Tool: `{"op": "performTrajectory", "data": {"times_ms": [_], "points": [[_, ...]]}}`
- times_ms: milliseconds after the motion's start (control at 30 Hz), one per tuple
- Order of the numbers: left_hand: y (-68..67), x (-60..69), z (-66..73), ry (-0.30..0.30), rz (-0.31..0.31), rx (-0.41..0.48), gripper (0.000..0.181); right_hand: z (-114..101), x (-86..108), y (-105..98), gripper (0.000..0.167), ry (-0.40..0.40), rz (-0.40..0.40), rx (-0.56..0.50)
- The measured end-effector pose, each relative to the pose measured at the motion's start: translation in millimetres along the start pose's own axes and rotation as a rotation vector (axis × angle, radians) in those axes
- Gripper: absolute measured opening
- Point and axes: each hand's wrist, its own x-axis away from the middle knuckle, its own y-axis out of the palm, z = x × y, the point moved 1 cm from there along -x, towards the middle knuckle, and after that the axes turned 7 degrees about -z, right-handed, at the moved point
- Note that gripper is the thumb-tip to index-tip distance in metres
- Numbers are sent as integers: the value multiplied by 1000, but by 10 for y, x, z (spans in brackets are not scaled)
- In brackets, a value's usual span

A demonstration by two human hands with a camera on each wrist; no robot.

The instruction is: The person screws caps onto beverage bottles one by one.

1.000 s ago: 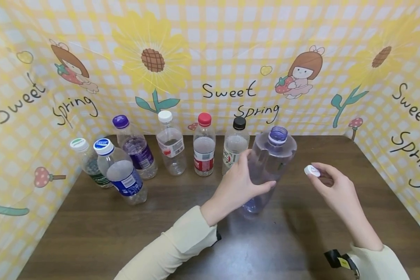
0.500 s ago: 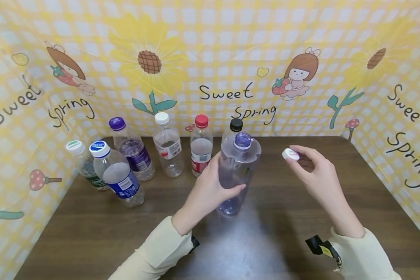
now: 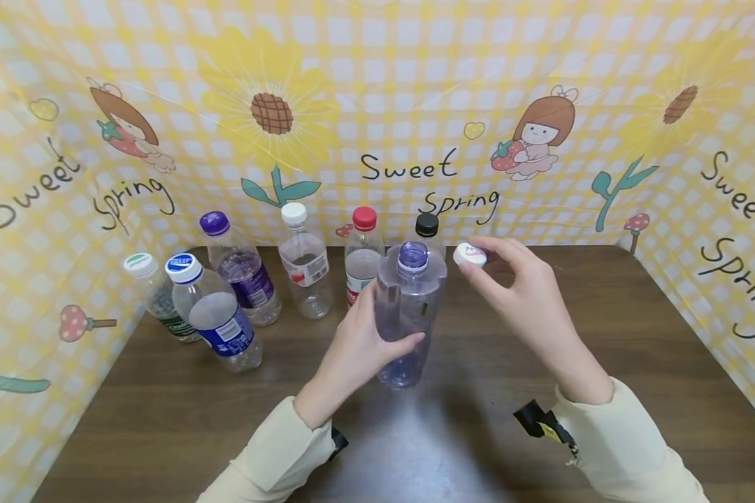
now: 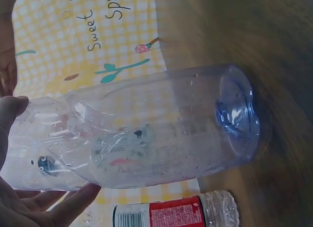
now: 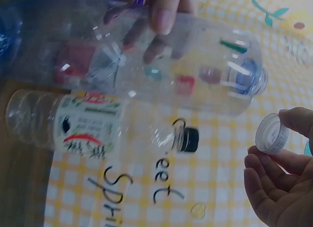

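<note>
A large clear purple-tinted bottle (image 3: 409, 307) stands nearly upright with its mouth uncovered. Around its side my left hand (image 3: 358, 342) curls, thumb across the front; the left wrist view shows the fingers about the upper body of the bottle (image 4: 161, 129). Between thumb and forefinger my right hand (image 3: 522, 293) pinches a white bottle cap (image 3: 470, 255), just right of the bottle's mouth and apart from it. In the right wrist view the hollow underside of the cap (image 5: 272, 134) faces the bottle neck. Behind the large bottle, a black-capped bottle (image 3: 426, 226) is mostly hidden.
A red-capped bottle (image 3: 364, 237), a white-capped one (image 3: 305, 265) and a purple-capped one (image 3: 242, 272) line the back of the brown table (image 3: 541, 447). At left stand a blue-and-white-capped bottle (image 3: 217, 314) and a green-and-white-capped bottle (image 3: 163, 300). A checked cloth (image 3: 377, 84) encloses the table.
My left hand has brought the large bottle leftward, in front of the black-capped one. My right hand has moved left and up with the cap, closer to the bottle's mouth.
</note>
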Motion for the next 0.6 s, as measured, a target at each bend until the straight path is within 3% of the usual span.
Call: {"op": "performTrajectory", "data": {"times_ms": [267,600], "points": [[23,-7,-66,3,-13,0,92,-176,-134,127,36,-70,-56,13],[51,-10,-84,41,-1,-15,91,-285,-220,231,39,-81,-136,16]]}}
